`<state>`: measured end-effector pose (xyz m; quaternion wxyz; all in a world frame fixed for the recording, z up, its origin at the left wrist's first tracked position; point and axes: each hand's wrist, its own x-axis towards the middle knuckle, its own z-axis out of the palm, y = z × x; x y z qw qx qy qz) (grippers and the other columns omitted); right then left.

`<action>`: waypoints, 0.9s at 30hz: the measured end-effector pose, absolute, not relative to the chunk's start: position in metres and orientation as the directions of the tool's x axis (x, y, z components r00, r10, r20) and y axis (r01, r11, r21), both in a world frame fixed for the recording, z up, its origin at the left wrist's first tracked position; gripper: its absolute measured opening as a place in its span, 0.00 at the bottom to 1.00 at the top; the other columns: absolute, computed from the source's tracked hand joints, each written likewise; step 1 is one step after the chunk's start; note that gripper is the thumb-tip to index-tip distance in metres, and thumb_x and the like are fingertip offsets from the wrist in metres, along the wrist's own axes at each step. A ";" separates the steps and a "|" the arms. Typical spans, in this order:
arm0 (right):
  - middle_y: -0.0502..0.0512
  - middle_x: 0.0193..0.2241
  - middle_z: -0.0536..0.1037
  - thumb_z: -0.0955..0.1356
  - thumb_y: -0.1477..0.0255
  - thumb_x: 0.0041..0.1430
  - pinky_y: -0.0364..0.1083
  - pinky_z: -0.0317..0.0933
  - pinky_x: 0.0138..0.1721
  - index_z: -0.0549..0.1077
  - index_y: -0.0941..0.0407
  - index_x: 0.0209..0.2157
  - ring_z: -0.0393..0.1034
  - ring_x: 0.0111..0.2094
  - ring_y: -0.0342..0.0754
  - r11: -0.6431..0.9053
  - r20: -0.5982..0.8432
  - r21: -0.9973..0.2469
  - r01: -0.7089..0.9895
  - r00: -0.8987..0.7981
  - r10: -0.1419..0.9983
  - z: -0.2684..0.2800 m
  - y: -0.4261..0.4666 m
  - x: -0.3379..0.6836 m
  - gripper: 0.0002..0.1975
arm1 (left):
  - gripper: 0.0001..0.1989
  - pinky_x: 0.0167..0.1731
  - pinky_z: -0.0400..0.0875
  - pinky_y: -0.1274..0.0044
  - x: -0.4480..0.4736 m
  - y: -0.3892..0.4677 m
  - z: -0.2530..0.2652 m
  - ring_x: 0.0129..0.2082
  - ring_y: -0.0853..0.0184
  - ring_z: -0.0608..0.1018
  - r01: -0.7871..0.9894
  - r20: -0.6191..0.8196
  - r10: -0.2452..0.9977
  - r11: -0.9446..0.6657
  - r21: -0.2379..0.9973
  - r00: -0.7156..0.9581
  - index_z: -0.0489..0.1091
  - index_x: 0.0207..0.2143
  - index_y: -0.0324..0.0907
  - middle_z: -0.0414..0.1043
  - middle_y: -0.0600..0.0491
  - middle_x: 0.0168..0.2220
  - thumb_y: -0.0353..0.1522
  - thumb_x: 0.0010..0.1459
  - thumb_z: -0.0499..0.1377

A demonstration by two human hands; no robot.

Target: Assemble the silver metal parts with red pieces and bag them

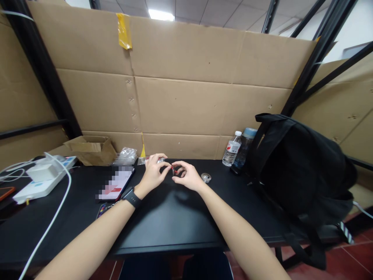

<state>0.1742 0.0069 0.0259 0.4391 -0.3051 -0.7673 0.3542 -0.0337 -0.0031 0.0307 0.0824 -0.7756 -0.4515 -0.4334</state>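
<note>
Above the middle of the black table, my left hand [155,171] and my right hand [188,175] meet fingertip to fingertip. Between them is a small thin piece with red parts [176,171], too small to name. My right thumb and fingers close round it, while my left thumb and index finger pinch at its left side. A dark watch sits on my left wrist. Just right of my right hand lies a small round clear container [206,177], perhaps a roll of tape. Clear plastic packets [142,160] lie partly hidden behind my left hand.
A phone [118,184] lies left of my left arm. Further left are a white power strip [46,181] with cables and an open cardboard box [93,151]. Two bottles [232,149] and a black backpack [300,171] stand right. Cardboard walls [186,105] enclose the back.
</note>
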 end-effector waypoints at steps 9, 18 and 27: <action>0.54 0.43 0.79 0.74 0.72 0.46 0.43 0.67 0.34 0.74 0.53 0.49 0.74 0.34 0.45 0.586 0.434 -0.785 0.204 -0.494 0.753 0.032 0.008 0.182 0.25 | 0.10 0.57 0.60 0.59 -0.033 -0.005 0.033 0.54 0.55 0.68 0.768 0.743 0.632 -0.582 0.266 0.221 0.80 0.35 0.48 0.70 0.48 0.51 0.38 0.65 0.58; 0.52 0.42 0.80 0.75 0.71 0.45 0.44 0.66 0.35 0.74 0.53 0.47 0.73 0.34 0.45 0.620 0.450 -0.734 0.277 -0.486 0.749 0.036 0.007 0.185 0.24 | 0.10 0.57 0.60 0.59 -0.032 -0.006 0.035 0.55 0.55 0.68 0.780 0.740 0.636 -0.571 0.258 0.220 0.80 0.35 0.48 0.71 0.48 0.52 0.38 0.65 0.59; 0.54 0.42 0.80 0.75 0.71 0.48 0.46 0.65 0.42 0.77 0.54 0.49 0.71 0.37 0.47 0.670 0.451 -0.510 0.540 -0.496 0.742 0.044 0.020 0.216 0.24 | 0.11 0.53 0.62 0.61 -0.084 0.019 0.035 0.51 0.55 0.71 0.816 0.594 0.745 -0.525 0.242 0.303 0.81 0.33 0.48 0.72 0.49 0.49 0.40 0.62 0.60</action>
